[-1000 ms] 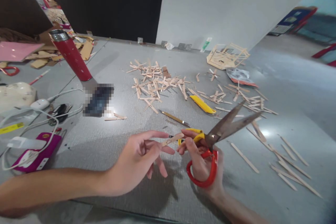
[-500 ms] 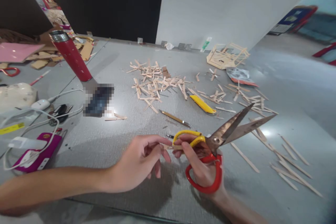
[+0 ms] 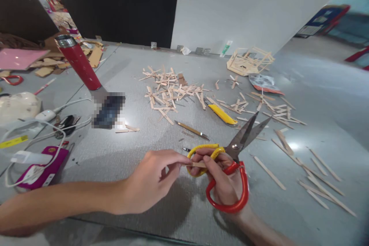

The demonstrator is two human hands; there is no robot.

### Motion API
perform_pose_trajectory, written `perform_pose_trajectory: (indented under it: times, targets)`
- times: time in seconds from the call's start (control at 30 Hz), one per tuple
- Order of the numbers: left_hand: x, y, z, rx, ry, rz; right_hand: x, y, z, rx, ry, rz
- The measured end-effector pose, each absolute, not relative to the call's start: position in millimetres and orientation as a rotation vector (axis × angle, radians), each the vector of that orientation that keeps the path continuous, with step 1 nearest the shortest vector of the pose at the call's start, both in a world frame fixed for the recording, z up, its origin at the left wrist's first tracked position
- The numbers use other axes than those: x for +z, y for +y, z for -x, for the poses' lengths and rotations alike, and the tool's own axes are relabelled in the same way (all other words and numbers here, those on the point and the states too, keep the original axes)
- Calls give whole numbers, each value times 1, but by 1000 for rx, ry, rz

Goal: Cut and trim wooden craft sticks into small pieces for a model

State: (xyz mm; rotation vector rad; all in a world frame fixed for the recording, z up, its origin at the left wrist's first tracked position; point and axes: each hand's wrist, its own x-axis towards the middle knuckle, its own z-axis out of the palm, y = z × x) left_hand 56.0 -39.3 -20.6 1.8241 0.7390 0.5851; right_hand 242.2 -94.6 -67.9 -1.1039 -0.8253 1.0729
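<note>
My right hand (image 3: 223,178) is closed around the scissors (image 3: 235,147), which have one red and one yellow handle. Their blades stand partly apart and point up to the right. The thumb and fingers of this hand also pinch a short wooden stick (image 3: 198,165). My left hand (image 3: 157,180) grips the stick's left end between thumb and fingertips. Beyond the hands lie a brown pen-like tool (image 3: 192,130) and a yellow box cutter (image 3: 221,114). A black pen tip (image 3: 186,149) shows beside the yellow handle, the rest hidden.
A pile of cut sticks (image 3: 173,88) lies mid-table, with longer sticks (image 3: 323,184) at right. A stick-built frame (image 3: 249,61) stands at the back. At left are a red bottle (image 3: 77,61), a blurred phone (image 3: 108,110), a purple power bank (image 3: 43,169) and white cables (image 3: 25,121).
The scissors have turned, so their blades point more steeply upward and lie further left. The left fingers have drawn together on the stick's end.
</note>
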Motion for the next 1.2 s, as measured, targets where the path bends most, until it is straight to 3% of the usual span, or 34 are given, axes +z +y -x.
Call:
perform_pose_trajectory:
  times: [0.13,0.27,0.63,1.2]
  targets:
    - [-29,-38,-55,727,586,-2025,-66,-96,-241,1099,-825,1110]
    - [-31,-40,-51,646,623,-2052,-63,-96,-242,1156,-859,1107]
    - [-12,-30,-58,301,757,-1354,-57,-96,-240,1139,-899,1131]
    - [-2,-21,-56,254,826,-1242,-55,-97,-242,1040,-841,1238]
